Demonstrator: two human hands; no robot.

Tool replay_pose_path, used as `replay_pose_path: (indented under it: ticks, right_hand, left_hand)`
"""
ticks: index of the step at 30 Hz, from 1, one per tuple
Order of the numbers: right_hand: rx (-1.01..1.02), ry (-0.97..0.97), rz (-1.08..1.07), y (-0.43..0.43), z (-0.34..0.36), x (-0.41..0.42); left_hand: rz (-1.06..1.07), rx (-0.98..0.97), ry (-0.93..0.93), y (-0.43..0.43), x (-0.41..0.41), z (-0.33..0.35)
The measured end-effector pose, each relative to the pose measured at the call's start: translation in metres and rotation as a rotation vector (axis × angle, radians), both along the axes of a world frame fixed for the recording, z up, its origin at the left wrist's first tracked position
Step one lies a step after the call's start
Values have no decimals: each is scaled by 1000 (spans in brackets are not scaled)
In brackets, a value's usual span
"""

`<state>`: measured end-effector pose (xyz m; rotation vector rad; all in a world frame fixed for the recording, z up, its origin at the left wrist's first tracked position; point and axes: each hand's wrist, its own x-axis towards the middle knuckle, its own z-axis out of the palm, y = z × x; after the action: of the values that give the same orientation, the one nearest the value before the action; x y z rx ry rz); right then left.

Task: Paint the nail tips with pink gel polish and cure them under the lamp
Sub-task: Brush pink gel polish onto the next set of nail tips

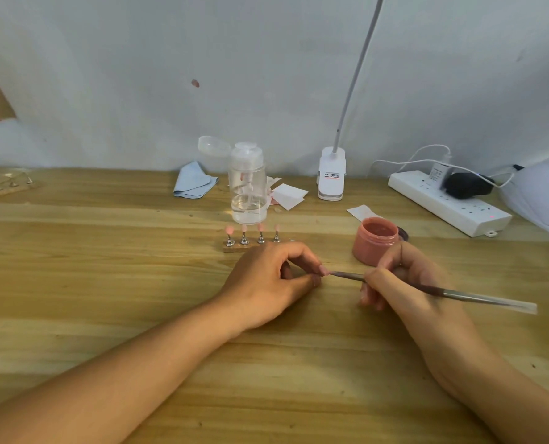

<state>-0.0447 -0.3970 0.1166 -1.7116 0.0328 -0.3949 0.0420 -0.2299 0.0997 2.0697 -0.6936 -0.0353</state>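
My left hand (276,280) rests on the wooden table and pinches a small pink nail tip (323,270) between thumb and forefinger. My right hand (395,280) grips a thin nail brush (459,295) like a pen, and its bristle end touches the held tip. An open pink gel jar (375,240) stands just behind my right hand. A small wooden stand (234,248) with several pink nail tips on metal holders sits behind my left hand. The white curing lamp (542,197) lies at the far right edge, partly cut off.
A clear pump bottle (248,187) stands behind the stand, with a blue cloth (193,181) and white wipes (287,195) nearby. A clip lamp (331,176) and a white power strip (446,201) sit at the back right. A clear tray (3,184) lies far left.
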Motion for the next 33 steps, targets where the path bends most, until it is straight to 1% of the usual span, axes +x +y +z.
replay_pose_path:
  ticks: [15, 19, 23, 27, 31, 33]
  right_hand:
    - [-5, -19, 12, -1, -1, 1]
    - [70, -47, 25, -1, -2, 0]
    - [33, -23, 59, 1, -2, -1]
    - [31, -22, 20, -1, -3, 1]
    - [27, -20, 45, 1, -2, 0]
    - [27, -19, 21, 0, -2, 1]
  left_hand:
    - [0, -11, -12, 0, 1, -1]
    - [-12, -13, -7, 0, 1, -1]
    - [-7, -5, -20, -1, 1, -1]
    - [-10, -8, -14, -1, 1, -1]
    - [-12, -7, -19, 0, 1, -1]
    - [-8, -6, -17, 0, 1, -1]
